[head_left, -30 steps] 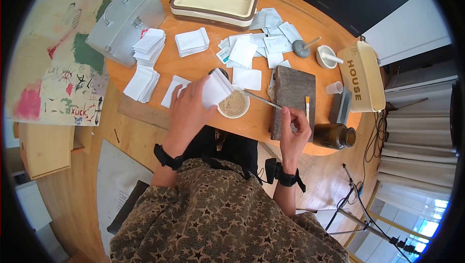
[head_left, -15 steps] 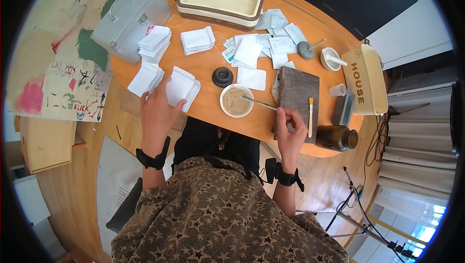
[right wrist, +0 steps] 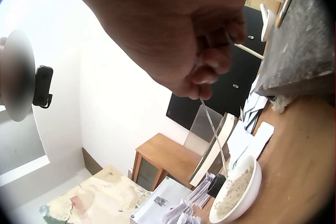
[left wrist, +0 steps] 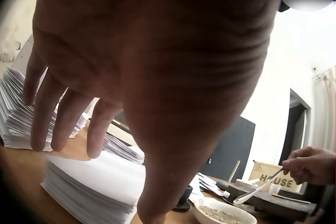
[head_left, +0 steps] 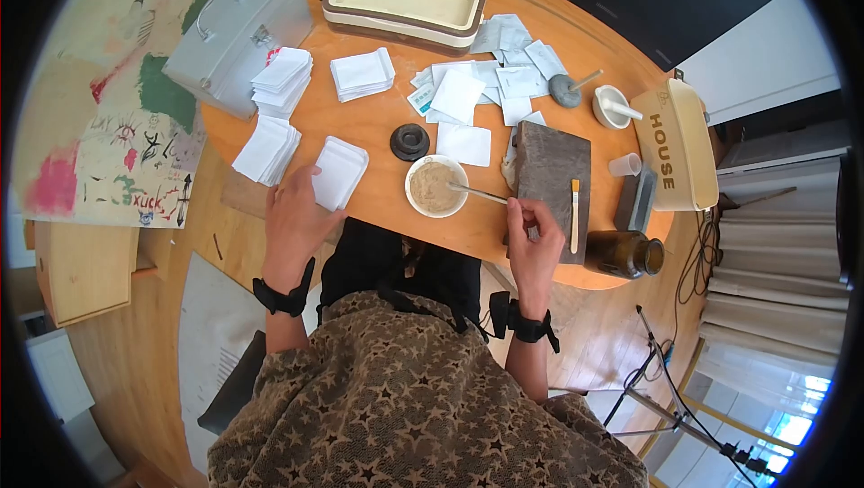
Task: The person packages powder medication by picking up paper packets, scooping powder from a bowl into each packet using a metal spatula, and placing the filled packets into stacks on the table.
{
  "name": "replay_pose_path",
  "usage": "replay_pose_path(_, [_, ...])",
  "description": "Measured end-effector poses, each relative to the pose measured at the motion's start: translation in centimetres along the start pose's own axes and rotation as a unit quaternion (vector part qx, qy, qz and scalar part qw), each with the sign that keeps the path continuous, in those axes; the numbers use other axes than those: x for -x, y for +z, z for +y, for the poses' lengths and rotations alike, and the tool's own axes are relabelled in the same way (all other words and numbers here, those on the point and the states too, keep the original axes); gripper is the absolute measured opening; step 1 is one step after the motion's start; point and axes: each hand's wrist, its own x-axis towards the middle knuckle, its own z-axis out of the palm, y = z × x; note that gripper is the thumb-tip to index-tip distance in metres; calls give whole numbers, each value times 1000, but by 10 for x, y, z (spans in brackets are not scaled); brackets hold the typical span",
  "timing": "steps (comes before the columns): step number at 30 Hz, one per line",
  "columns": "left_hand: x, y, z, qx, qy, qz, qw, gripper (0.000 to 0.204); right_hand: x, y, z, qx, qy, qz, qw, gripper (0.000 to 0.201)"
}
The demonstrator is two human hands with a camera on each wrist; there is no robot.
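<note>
The left hand [head_left: 300, 223] is spread at the near edge of a stack of white paper packets [head_left: 340, 173], fingers straight; in the left wrist view its fingertips hang around that stack [left wrist: 89, 192], and whether they touch it is unclear. Between thumb and fingers, the right hand [head_left: 535, 241] pinches a thin metal spoon [head_left: 484, 193]. The spoon's other end is at a white bowl [head_left: 416, 189] of beige powder [head_left: 432, 184]. In the right wrist view the spoon [right wrist: 214, 129] slants down to the bowl [right wrist: 255, 184]. A round black lid [head_left: 409, 142] lies behind the bowl.
More packet stacks [head_left: 362, 74] and a metal case [head_left: 236, 38] stand left. Loose packets [head_left: 457, 95] and a cream tray [head_left: 405, 2] lie behind. Right are a dark slab [head_left: 553, 164] with a brush [head_left: 574, 209], a brown jar [head_left: 621, 254], a mortar [head_left: 609, 108] and a HOUSE bin [head_left: 670, 142].
The left hand has moved left from above the bowl to the near packet stack, and the packet it held is out of its grip. The right hand still pinches the spoon, shifted slightly.
</note>
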Motion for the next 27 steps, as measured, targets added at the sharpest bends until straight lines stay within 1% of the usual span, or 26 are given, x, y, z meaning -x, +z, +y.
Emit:
replay_pose_path(3, [2,-5,-2,1,-9,-22,1000,74,-1,0,-1,16,-7,-2,1000,15])
replay_pose_path(6, [4,-6,-7,6,-4,-15,1000,72,-1,2,1,29,-10,-2,1000,16])
replay_pose_path(8, [4,-3,-13,-3,22,8,1000,69,-2,3,3,34,-12,0,999,16])
replay_pose_path(12, [3,-7,-11,-2,22,8,1000,65,-2,5,2,43,-19,3,999,16])
replay_pose_path(14, [1,-8,-9,-18,6,-8,1000,62,-3,5,3,49,-22,4,999,16])
replay_pose_path(17, [1,-10,-7,-19,4,1,1000,61,-3,6,5,60,-20,0,998,16])
replay_pose_path(27, [0,-8,-9,-25,10,4,1000,62,-4,9,6,77,-36,-2,996,15])
